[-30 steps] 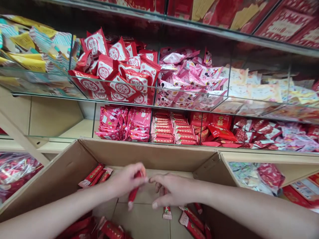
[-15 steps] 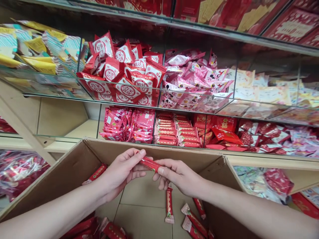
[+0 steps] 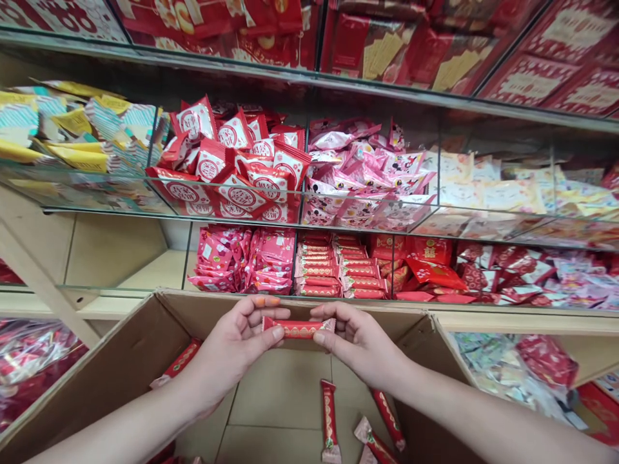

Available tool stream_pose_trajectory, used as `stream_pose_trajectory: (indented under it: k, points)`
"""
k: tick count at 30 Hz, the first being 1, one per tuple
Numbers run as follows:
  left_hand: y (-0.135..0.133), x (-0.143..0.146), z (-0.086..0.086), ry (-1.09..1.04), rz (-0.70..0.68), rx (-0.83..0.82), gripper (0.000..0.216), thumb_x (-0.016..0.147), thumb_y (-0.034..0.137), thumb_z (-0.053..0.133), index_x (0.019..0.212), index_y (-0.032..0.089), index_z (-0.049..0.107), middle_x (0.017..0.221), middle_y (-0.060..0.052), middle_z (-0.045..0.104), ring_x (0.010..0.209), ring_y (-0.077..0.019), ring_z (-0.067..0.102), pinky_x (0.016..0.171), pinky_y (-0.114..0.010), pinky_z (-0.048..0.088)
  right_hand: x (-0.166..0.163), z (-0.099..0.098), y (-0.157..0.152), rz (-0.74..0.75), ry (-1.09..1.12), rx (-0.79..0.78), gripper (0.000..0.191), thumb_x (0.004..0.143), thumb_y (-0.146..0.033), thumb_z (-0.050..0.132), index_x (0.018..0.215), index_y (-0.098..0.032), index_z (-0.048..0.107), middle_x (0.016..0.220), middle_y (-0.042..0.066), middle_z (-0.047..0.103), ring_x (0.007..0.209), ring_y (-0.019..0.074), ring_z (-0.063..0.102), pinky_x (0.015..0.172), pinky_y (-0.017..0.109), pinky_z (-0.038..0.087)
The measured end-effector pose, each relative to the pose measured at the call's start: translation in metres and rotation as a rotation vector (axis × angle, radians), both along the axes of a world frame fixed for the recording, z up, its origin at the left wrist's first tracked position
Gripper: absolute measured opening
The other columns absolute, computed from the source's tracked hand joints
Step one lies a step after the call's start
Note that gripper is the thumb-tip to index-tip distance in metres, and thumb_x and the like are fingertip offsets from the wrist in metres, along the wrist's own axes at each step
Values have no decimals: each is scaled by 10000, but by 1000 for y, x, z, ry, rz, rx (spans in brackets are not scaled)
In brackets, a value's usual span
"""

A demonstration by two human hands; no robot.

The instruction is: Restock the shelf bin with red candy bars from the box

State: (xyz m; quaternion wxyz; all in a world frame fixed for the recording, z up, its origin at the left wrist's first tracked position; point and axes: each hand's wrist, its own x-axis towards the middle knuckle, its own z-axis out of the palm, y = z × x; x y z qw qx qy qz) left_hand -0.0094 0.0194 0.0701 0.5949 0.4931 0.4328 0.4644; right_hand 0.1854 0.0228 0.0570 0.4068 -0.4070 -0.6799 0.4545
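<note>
I hold one long red snack bar level between both hands, above an open cardboard box. My left hand pinches its left end with thumb and fingers. My right hand pinches its right end the same way. Just beyond the bar, on the lower glass shelf, lie two neat stacks of the same red bars. More loose red bars lie on the tiled floor seen through the box's open bottom.
Glass shelves hold red packets, pink packets, yellow and teal packets and pale ones. A wooden shelf frame runs at the left. Bagged sweets lie at the lower right.
Both hands rose from inside the box with one red bar. The bar turned from hanging down to level, held at both ends, and the view tilted up toward the shelves.
</note>
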Motion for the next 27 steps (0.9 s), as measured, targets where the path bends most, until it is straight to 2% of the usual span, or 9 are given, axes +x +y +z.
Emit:
stream_pose_trajectory:
  k: [5, 8, 11, 14, 17, 19, 21, 25, 27]
  points:
    - [-1, -1, 0, 46, -56, 0, 354, 689, 198, 655, 1009, 211, 503, 1029, -36, 629, 937, -157, 576, 824, -260, 440, -1, 4, 2, 0, 140, -52, 305, 676, -252, 633, 938, -192, 491, 901, 34, 569, 779, 122, 545, 712, 268, 448]
    - [-1, 1, -2, 83, -115, -45, 350, 656, 190, 680, 977, 186, 541, 933, -31, 649, 836, -138, 584, 748, -242, 454, -2, 6, 2, -18, 278, -68, 375, 647, -246, 667, 953, -202, 454, 849, 15, 562, 794, 121, 549, 734, 271, 442]
    - [-4, 9, -10, 48, -152, -58, 309, 632, 193, 698, 902, 168, 549, 800, -6, 631, 714, -112, 565, 651, -226, 455, -5, 5, 2, 12, 427, -183, 481, 610, -239, 706, 996, -211, 419, 809, -10, 554, 740, 103, 543, 677, 244, 434]
    - [-10, 18, -21, -11, -174, -47, 265, 620, 224, 707, 768, 179, 491, 664, 43, 565, 599, -89, 520, 583, -233, 451, -11, 1, -1, 101, 367, -344, 400, 601, -284, 718, 900, -166, 481, 761, -7, 552, 652, 85, 511, 580, 208, 401]
    - [-15, 23, -25, -12, -201, -15, 306, 631, 279, 689, 769, 204, 427, 677, 53, 530, 591, -87, 506, 570, -230, 434, -13, 3, -4, 161, 281, -367, 336, 613, -361, 697, 770, -136, 502, 719, -4, 534, 644, 89, 497, 624, 232, 408]
    - [-16, 22, -24, 60, -163, -35, 317, 680, 343, 622, 880, 226, 407, 801, 23, 531, 645, -103, 530, 567, -228, 415, -9, 12, -2, 133, 259, -276, 334, 666, -407, 639, 808, -150, 480, 748, 3, 532, 679, 107, 511, 689, 269, 423]
    - [-15, 19, -21, 187, -156, -83, 336, 700, 371, 565, 949, 233, 388, 904, -5, 502, 668, -114, 538, 548, -225, 395, 2, 24, 5, 43, 82, -75, 270, 763, -418, 521, 839, -167, 458, 776, 17, 525, 714, 126, 515, 710, 292, 427]
    - [-14, 6, -15, 560, -313, -102, 306, 667, 322, 541, 941, 219, 450, 777, 15, 506, 561, -118, 484, 494, -224, 341, 29, 46, 38, -213, -710, 492, 170, 841, -267, 390, 899, -163, 511, 853, 79, 493, 783, 172, 477, 736, 320, 404]
    - [-18, -1, -13, 812, -394, -62, 296, 665, 305, 520, 951, 229, 516, 690, 18, 531, 577, -160, 503, 522, -252, 352, 34, 51, 63, -301, -993, 609, 257, 821, -178, 387, 1047, -143, 505, 914, 121, 506, 847, 213, 472, 770, 349, 390]
